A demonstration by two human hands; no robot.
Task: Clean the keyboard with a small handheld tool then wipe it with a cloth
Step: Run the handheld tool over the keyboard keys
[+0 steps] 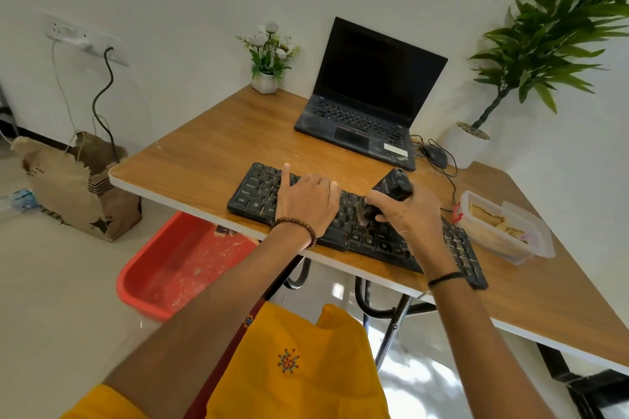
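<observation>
Black plastic keyboard (371, 241) at front edge of brown wooden table (211, 146), long axis running far-left to near-right, left hand (306, 201) flat on its left half, fingers straight, right hand (408, 216) gripping small black handheld tool (393, 184), bristled end down on middle keys.

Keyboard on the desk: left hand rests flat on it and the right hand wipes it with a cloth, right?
The head view shows the left hand flat on the keyboard, but the right hand grips a small black handheld tool against the keys, not a cloth.
</observation>
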